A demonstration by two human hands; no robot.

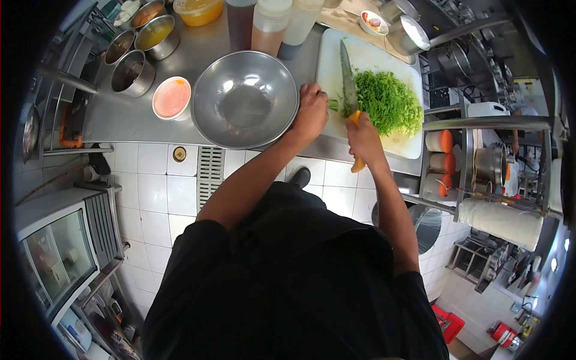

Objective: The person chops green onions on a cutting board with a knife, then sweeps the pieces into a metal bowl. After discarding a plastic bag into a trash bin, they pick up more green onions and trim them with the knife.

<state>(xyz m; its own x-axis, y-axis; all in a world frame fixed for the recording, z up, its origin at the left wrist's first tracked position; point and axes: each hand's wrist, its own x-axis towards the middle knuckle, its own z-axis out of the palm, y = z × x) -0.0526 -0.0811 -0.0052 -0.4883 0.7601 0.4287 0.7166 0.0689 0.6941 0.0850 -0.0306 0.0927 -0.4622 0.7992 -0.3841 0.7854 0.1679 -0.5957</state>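
Observation:
A knife [348,81] with an orange handle lies across the left part of the white cutting board [329,54], its blade pointing away from me. My right hand [364,139] is wrapped round that handle. Right of the blade is a pile of chopped greens [389,102]. My left hand [312,111] is closed at the board's left edge, on a few green stems [333,104] that stick out toward the blade. Just left of this hand is a large, empty steel bowl [245,99].
Left of the bowl stand a tub of pink contents [171,98] and several steel pots, one with yellow liquid [157,37]. Squeeze bottles [271,27] are behind the bowl. A small white dish [374,23] and a steel container [409,36] sit beyond the board.

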